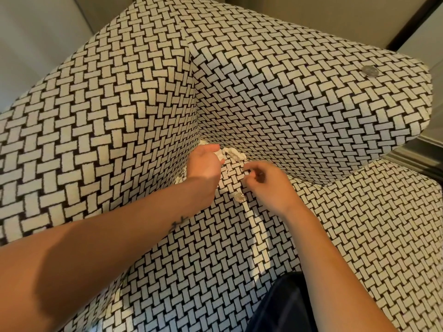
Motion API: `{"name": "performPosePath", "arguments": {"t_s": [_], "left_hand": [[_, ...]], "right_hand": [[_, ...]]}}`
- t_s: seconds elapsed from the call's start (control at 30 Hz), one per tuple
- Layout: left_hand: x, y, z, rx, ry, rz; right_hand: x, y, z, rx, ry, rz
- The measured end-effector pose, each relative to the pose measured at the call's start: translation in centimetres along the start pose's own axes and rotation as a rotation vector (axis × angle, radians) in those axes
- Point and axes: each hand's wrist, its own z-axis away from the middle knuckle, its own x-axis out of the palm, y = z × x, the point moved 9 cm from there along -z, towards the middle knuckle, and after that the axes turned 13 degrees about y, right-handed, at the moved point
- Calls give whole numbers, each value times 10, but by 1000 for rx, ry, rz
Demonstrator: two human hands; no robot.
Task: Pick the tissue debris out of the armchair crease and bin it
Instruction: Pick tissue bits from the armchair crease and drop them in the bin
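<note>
Two bare hands work at the inner corner of a woven-patterned armchair (pixel 143 104), seen from the head camera. A coin (pixel 239 196) lies on the seat. Up and left of the coin, the left hand (pixel 203 164) sits against the crease (pixel 211 140), its grip curled round a white scrap (pixel 219 155). More tissue (pixel 233 153) lies crumpled in the crease, straight above the coin and just beside that scrap. Just up and right of the coin, the right hand (pixel 263 180) hovers with curled fingers; whether its grip pinches anything I cannot tell. A second coin (pixel 370 71) rests on the armrest, well apart.
</note>
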Motion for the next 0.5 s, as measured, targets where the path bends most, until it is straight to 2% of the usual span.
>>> {"name": "performPosePath", "arguments": {"t_s": [0.17, 0.37, 0.5], "left_hand": [[0, 0, -3, 8, 16, 36], [2, -2, -6, -46, 4, 71], [2, -3, -5, -57, 5, 51]], "right_hand": [[15, -15, -18, -111, 68, 45], [39, -24, -24, -224, 99, 336], [43, -33, -30, -272, 180, 251]]}}
